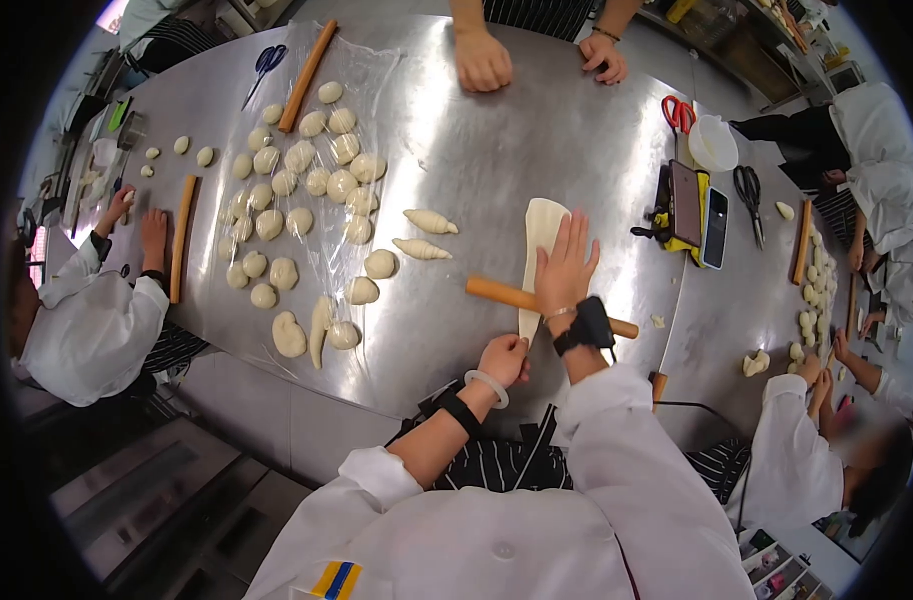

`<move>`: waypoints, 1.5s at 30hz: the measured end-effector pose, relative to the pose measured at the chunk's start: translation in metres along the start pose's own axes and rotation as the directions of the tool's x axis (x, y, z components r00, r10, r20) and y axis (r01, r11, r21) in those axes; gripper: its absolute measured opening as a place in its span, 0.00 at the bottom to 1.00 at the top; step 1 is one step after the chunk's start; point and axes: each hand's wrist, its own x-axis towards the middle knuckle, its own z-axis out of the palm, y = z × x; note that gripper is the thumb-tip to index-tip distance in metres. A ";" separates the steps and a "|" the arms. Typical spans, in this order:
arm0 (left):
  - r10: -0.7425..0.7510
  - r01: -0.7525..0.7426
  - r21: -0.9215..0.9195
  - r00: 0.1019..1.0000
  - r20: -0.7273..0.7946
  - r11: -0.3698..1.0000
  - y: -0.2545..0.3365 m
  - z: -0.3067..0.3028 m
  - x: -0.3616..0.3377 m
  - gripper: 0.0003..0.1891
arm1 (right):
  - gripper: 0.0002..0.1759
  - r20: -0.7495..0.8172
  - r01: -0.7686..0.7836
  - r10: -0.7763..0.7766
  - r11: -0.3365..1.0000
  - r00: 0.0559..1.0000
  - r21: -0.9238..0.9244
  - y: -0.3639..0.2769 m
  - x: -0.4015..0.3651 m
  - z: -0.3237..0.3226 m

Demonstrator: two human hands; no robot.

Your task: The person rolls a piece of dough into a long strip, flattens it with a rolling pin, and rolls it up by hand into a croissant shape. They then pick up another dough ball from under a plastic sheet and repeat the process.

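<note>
A long flat strip of dough point(541, 228) lies on the steel table point(497, 150) in front of me. A wooden rolling pin point(497, 292) lies across the strip. My right hand point(565, 266) rests flat on the pin with fingers spread, covering its middle. My left hand point(504, 360) pinches the near end of the dough strip at the table's front edge. Two shaped pointed rolls point(429, 222) point(420, 249) lie just left of the strip.
Several dough balls sit on a plastic sheet point(312, 190) at left, with two more rolling pins point(307, 76) point(183, 238). Phones point(701, 210), red scissors point(679, 112) and a white bowl point(713, 143) lie at right. Other people's hands point(482, 62) rest around the table.
</note>
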 end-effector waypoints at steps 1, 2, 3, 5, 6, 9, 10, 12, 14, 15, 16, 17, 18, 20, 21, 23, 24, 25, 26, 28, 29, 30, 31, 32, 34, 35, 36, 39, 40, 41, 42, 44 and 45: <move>0.002 -0.002 0.006 1.000 -0.024 1.000 0.001 0.001 -0.002 0.12 | 0.40 0.052 0.004 -0.008 0.998 0.999 0.068 -0.006 -0.032 -0.009; 0.004 -0.004 0.007 1.000 -0.018 1.000 -0.002 0.002 -0.003 0.12 | 0.40 0.101 0.013 -0.026 0.991 0.995 0.132 -0.011 -0.055 -0.016; 0.039 -0.039 -0.006 0.999 -0.026 0.999 -0.010 0.002 -0.005 0.12 | 0.40 0.100 0.018 -0.031 0.992 0.994 0.127 -0.014 -0.066 -0.020; 0.086 -0.085 -0.103 0.996 0.006 0.991 -0.026 0.000 -0.007 0.13 | 0.39 0.198 0.077 -0.080 0.997 0.977 0.024 -0.018 -0.081 -0.027; 0.078 -0.077 -0.105 0.997 0.003 0.991 -0.028 0.000 -0.007 0.13 | 0.39 0.206 0.077 -0.081 0.997 0.975 0.027 -0.017 -0.065 -0.028; 0.047 -0.049 -0.049 0.999 -0.022 0.998 -0.031 0.000 -0.002 0.12 | 0.37 0.103 -0.005 0.005 1.000 0.995 0.001 -0.012 -0.008 -0.021; 0.062 -0.063 -0.046 0.998 -0.015 0.997 -0.034 0.000 -0.003 0.13 | 0.36 0.090 -0.010 0.009 1.000 0.996 0.015 -0.010 -0.010 -0.015; 0.088 -0.088 -0.034 0.996 0.003 0.996 -0.038 0.000 -0.003 0.13 | 0.35 0.062 -0.023 0.022 1.000 0.998 0.022 -0.012 -0.034 -0.014; 0.071 -0.071 -0.015 0.997 -0.006 0.997 -0.049 0.001 -0.005 0.14 | 0.36 0.177 -0.024 0.001 0.992 0.984 0.125 -0.023 -0.098 -0.026; 0.078 -0.078 -0.014 0.997 -0.005 0.997 -0.052 0.001 -0.007 0.14 | 0.36 0.171 -0.022 0.001 0.992 0.985 0.124 -0.023 -0.097 -0.030; 0.091 -0.091 -0.043 0.996 -0.017 0.995 -0.057 0.001 -0.010 0.14 | 0.37 0.204 0.002 -0.020 0.996 0.979 0.089 -0.023 -0.098 -0.034; 0.100 -0.102 -0.071 0.994 -0.032 0.992 -0.062 0.001 -0.012 0.14 | 0.38 0.239 0.026 -0.039 0.998 0.970 0.057 -0.023 -0.100 -0.037; 0.101 -0.103 -0.069 0.994 -0.036 0.992 -0.062 0.002 -0.015 0.14 | 0.38 0.239 0.026 -0.040 0.998 0.970 0.061 -0.021 -0.086 -0.035; 0.038 -0.038 -0.109 0.999 -0.004 0.993 -0.053 0.000 -0.017 0.14 | 0.37 0.056 0.013 -0.014 1.000 0.998 0.028 -0.012 -0.031 -0.020; 0.036 -0.038 -0.111 0.999 -0.015 0.993 -0.053 0.000 -0.016 0.14 | 0.37 0.059 0.018 -0.020 0.999 0.998 0.037 -0.010 -0.027 -0.017; 0.067 -0.066 -0.144 0.998 0.006 0.987 -0.054 -0.002 -0.018 0.14 | 0.36 0.050 0.035 -0.041 0.993 0.998 0.116 -0.009 -0.028 -0.014; 0.071 -0.069 -0.139 0.997 0.007 0.988 -0.055 -0.003 -0.018 0.14 | 0.36 0.133 0.054 -0.069 0.992 0.989 0.113 -0.015 -0.049 -0.019; 0.052 -0.052 -0.120 0.999 -0.003 0.991 -0.058 -0.004 -0.020 0.15 | 0.36 0.215 0.076 -0.097 0.991 0.972 0.107 -0.021 -0.080 -0.028; 0.037 -0.038 -0.102 0.999 -0.013 0.994 -0.058 -0.005 -0.020 0.15 | 0.36 0.209 0.079 -0.099 0.992 0.973 0.101 -0.024 -0.101 -0.038; 0.038 -0.036 -0.093 0.999 0.017 0.995 -0.060 -0.010 -0.028 0.15 | 0.35 0.314 0.184 -0.224 0.971 0.923 0.153 -0.029 -0.128 -0.054; 0.030 -0.027 -0.076 0.999 0.044 0.997 -0.061 -0.013 -0.031 0.14 | 0.35 0.313 0.184 -0.225 0.971 0.923 0.153 -0.027 -0.121 -0.051; 0.028 -0.025 -0.071 0.999 0.045 0.997 -0.062 -0.015 -0.030 0.14 | 0.35 0.294 0.172 -0.203 0.977 0.934 0.129 -0.025 -0.102 -0.046; -0.002 0.009 -0.107 0.998 0.061 0.994 -0.062 -0.017 -0.028 0.14 | 0.36 0.274 0.158 -0.181 0.982 0.944 0.104 -0.022 -0.082 -0.041; -0.032 0.043 -0.146 0.996 0.078 0.988 -0.062 -0.017 -0.026 0.14 | 0.36 0.275 0.155 -0.178 0.982 0.945 0.105 -0.020 -0.060 -0.034; -0.026 0.033 -0.135 0.998 0.055 0.990 -0.061 -0.013 -0.031 0.14 | 0.38 0.076 0.089 -0.092 0.995 0.993 0.046 -0.017 -0.028 -0.023; -0.015 0.019 -0.124 0.999 0.034 0.992 -0.060 -0.012 -0.032 0.14 | 0.38 0.079 0.080 -0.083 0.996 0.993 0.044 -0.017 -0.031 -0.024; -0.027 0.032 -0.115 0.999 0.044 0.993 -0.063 -0.011 -0.032 0.14 | 0.39 0.129 0.092 -0.102 0.993 0.986 0.076 -0.018 -0.041 -0.026; -0.007 0.024 -0.250 0.998 0.068 0.968 -0.073 -0.012 -0.032 0.10 | 0.40 0.270 0.104 -0.132 0.988 0.954 0.116 -0.032 -0.107 -0.046; 0.050 -0.053 0.057 0.998 0.048 0.997 -0.077 -0.015 -0.031 0.09 | 0.40 0.348 0.121 -0.161 0.983 0.923 0.136 -0.039 -0.130 -0.054; 0.117 -0.126 0.359 0.992 0.045 0.925 -0.078 -0.017 -0.030 0.08 | 0.40 0.348 0.118 -0.157 0.984 0.924 0.131 -0.041 -0.142 -0.058; 0.123 -0.132 0.359 0.991 0.047 0.924 -0.077 -0.018 -0.032 0.08 | 0.40 0.362 0.091 -0.143 0.984 0.921 0.155 -0.045 -0.148 -0.061; -0.060 0.071 -0.046 0.975 0.216 0.996 -0.080 -0.021 -0.041 0.09 | 0.41 0.379 0.064 -0.130 0.981 0.916 0.181 -0.045 -0.142 -0.052; -0.066 0.070 -0.012 0.971 0.231 0.997 -0.076 -0.021 -0.043 0.10 | 0.40 0.309 0.038 -0.075 0.991 0.948 0.126 -0.043 -0.118 -0.044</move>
